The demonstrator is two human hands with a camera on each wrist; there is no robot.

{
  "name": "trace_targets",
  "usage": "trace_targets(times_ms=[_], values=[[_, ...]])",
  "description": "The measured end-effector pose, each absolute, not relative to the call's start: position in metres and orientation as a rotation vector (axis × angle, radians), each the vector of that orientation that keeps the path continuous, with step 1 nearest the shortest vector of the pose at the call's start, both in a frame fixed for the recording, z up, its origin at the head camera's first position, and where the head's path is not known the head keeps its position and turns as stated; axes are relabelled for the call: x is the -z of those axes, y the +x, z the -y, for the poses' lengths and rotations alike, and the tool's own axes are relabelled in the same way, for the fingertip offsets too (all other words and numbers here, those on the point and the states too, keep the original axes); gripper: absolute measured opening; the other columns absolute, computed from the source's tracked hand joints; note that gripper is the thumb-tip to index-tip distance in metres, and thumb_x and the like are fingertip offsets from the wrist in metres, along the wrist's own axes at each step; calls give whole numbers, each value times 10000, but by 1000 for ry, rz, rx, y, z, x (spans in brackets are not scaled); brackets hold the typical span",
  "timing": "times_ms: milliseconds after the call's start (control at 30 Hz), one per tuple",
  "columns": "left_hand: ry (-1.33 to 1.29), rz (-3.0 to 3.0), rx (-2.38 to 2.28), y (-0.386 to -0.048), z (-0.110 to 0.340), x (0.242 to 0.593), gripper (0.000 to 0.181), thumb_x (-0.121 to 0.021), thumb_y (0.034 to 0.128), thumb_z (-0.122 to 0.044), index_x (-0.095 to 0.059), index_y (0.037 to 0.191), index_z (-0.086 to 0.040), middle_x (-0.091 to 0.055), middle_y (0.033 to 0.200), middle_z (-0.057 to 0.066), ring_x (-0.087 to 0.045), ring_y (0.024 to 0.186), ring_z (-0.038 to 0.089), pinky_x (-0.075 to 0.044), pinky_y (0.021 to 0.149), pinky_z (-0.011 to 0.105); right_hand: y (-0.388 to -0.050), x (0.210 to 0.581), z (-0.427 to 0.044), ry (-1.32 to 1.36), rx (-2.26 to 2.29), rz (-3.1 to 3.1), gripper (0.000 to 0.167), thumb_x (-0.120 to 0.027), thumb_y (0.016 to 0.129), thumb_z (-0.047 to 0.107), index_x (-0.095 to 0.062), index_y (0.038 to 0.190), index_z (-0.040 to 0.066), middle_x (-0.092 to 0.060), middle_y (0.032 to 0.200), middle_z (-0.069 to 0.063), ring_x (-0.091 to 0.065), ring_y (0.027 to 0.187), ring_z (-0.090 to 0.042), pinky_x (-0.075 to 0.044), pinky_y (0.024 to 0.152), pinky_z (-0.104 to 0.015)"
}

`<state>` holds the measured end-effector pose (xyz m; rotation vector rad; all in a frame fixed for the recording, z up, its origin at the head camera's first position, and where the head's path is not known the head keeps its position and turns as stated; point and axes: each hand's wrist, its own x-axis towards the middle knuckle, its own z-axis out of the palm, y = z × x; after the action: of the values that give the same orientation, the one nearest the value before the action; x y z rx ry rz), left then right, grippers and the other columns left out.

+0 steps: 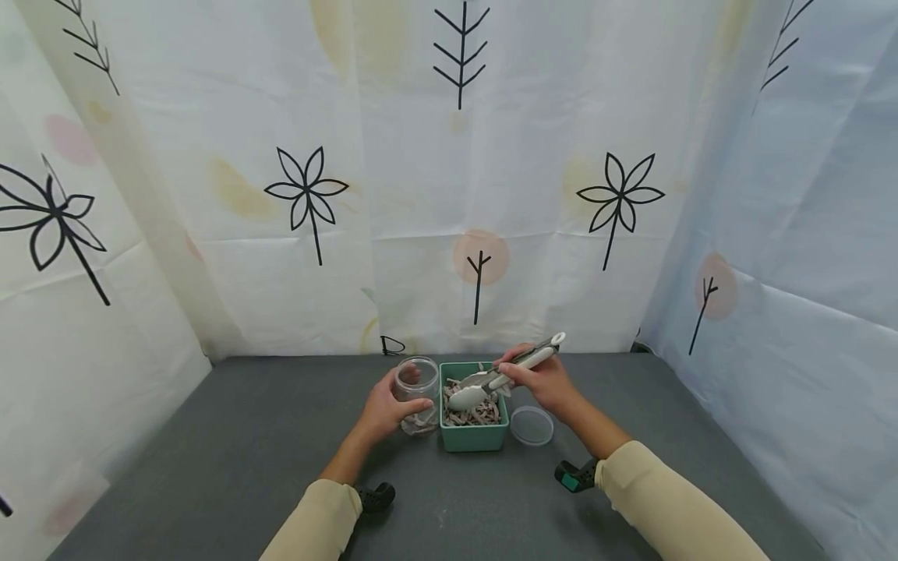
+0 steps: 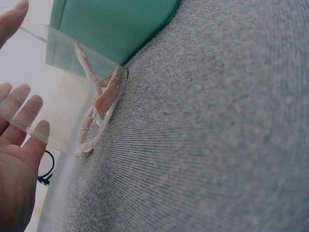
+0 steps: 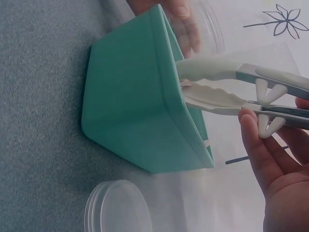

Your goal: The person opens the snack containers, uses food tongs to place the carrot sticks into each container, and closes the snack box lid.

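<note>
On the dark grey table (image 1: 281, 452), lower centre, the left hand (image 1: 383, 409) grips a clear cylindrical jar (image 1: 421, 401), likely steadying it; the right hand (image 1: 543, 383) pinches white-and-grey tongs (image 1: 496, 382) tilted into a green rectangular tub (image 1: 473, 441).

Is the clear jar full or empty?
Neither: the jar is nearly empty; the left wrist view shows a few strips at its bottom.

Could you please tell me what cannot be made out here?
Head view: how the strips lie beneath the tongs, hidden by their heads.
Left wrist view: the mouth of the jar, cut off by the left edge.
Right wrist view: the floor of the green bin, hidden by its walls.
</note>
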<state>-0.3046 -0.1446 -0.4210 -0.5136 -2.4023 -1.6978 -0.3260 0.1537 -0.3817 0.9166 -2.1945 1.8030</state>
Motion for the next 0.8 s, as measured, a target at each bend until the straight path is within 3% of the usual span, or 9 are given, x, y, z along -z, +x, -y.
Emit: trace_targets(times_ms=[200,800], values=[[-512,2401,1694,-303,144,419,663,-808,804,-93,-481,1368,26,-536,1315,270,-520,1194,391,-411,949,557,-324,377,-152,863,-1840,2148,171,-665,912,6,-638,986,-145,-654,992,-331,-691,760,-176,-562,602,-363],[-489,2398,1696,-301,142,415,658,-799,806,-66,-470,1357,78,-544,1303,278,-524,1192,391,-398,969,546,-323,344,-159,781,-1842,2042,212,-649,934,42,-620,1040,-139,-664,1031,-302,-697,810,-171,-562,653,-341]])
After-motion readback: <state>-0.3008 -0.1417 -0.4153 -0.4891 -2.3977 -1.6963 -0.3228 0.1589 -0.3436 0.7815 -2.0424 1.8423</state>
